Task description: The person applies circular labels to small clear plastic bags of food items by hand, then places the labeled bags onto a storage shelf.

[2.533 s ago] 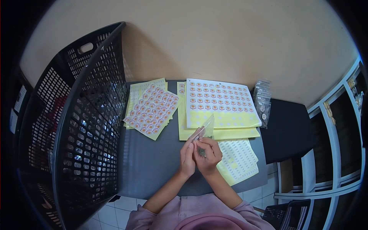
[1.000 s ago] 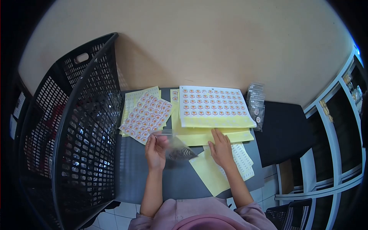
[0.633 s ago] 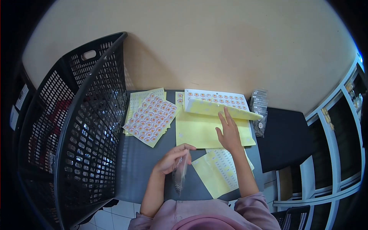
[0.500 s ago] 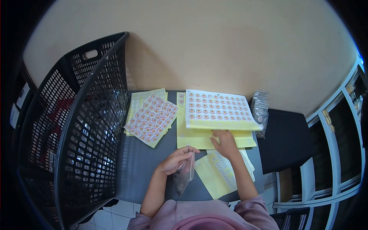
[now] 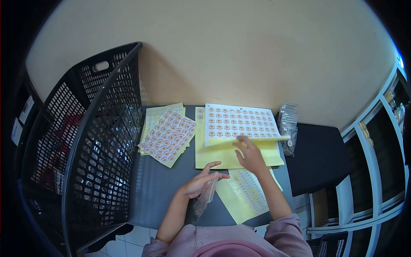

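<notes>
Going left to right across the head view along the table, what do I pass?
Black mesh basket → small sticker sheet lying at an angle → left hand on a clear bag → right hand at the near edge of the big sticker sheet → stack of small packets → white shelving.

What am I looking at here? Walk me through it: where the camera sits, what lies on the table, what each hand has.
The camera sits on a person's head, looking down at their two bare hands; there is no machine. The left hand holds a small clear bag over the grey table. The right hand lifts the near edge of a large sticker sheet lying on yellow backing sheets. A smaller sticker sheet lies to the left, beside a black mesh basket. More small bags are stacked at the right.
</notes>
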The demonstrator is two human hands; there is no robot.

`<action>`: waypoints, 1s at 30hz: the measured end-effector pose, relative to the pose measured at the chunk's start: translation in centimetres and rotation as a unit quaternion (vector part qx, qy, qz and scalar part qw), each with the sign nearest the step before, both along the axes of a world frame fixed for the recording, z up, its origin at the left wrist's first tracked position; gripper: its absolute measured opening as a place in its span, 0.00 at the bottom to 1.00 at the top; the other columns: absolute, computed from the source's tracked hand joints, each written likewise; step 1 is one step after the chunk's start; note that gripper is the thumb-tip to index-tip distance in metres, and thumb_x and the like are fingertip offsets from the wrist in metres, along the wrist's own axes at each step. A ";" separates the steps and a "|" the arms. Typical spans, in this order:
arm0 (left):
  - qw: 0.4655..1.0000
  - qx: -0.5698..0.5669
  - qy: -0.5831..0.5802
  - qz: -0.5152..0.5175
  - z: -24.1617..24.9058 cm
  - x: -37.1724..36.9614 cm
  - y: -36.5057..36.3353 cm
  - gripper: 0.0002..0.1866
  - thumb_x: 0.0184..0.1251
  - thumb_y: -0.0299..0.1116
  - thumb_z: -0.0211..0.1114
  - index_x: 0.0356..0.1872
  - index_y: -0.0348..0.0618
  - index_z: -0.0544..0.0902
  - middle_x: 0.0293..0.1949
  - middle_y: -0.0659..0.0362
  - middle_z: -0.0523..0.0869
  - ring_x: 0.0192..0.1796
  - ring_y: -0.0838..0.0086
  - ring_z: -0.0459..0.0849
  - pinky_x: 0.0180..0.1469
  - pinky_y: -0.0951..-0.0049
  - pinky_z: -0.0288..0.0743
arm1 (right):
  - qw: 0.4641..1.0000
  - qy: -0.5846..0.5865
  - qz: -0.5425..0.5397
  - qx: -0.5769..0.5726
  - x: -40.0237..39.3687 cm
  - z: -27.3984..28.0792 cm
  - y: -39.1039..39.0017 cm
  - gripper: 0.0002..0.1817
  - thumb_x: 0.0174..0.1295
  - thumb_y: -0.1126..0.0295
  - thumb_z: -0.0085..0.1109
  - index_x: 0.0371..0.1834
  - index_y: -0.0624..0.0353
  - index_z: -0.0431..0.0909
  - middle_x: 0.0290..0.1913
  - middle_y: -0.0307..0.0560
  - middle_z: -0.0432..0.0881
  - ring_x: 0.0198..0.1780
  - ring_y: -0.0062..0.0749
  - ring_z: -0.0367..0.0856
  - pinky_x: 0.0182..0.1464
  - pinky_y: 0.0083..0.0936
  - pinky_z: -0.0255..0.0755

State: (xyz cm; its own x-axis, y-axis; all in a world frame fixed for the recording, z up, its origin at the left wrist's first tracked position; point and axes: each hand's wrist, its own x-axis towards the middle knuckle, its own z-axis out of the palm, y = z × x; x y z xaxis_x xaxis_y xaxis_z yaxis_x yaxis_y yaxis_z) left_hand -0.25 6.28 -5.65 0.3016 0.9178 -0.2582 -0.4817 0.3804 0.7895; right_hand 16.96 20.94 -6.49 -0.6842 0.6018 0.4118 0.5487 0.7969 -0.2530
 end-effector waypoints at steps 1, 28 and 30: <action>1.000 0.002 0.001 0.001 0.2 -0.1 0.0 0.22 0.69 0.38 0.44 0.61 0.48 0.54 0.54 0.46 0.69 0.17 0.85 0.64 0.14 0.87 0.59 | 0.999 0.013 0.034 -0.032 -0.2 -0.9 -0.1 0.17 0.48 0.76 0.55 0.45 0.59 0.72 0.57 0.51 0.65 0.53 0.45 0.69 0.51 0.35 0.67; 0.998 -0.062 0.003 0.005 1.1 -3.3 13.5 0.39 0.58 0.67 0.39 0.49 0.36 0.67 0.46 0.48 0.78 0.09 0.89 0.50 0.09 0.88 0.49 | 0.980 0.077 0.151 0.100 0.0 2.5 5.7 0.04 0.44 0.77 0.56 0.25 0.61 0.73 0.47 0.49 0.71 0.37 0.42 0.74 0.40 0.33 0.69; 0.991 -0.070 0.007 0.116 -0.5 -2.9 14.2 0.25 0.65 0.53 0.43 0.45 0.39 0.70 0.37 0.54 0.80 0.08 0.87 0.51 0.10 0.87 0.51 | 0.979 0.075 0.142 0.123 -0.2 2.3 5.7 0.04 0.44 0.77 0.57 0.25 0.60 0.74 0.46 0.49 0.72 0.39 0.41 0.74 0.41 0.32 0.71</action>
State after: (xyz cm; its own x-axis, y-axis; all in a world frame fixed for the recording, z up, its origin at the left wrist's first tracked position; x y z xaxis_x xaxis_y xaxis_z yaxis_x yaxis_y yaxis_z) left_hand -3.14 20.53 -6.17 0.0818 0.9167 -0.3910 -0.5589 0.3670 0.7436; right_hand 16.74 26.60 -4.16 -0.7296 0.2667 0.6297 0.2680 0.9587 -0.0955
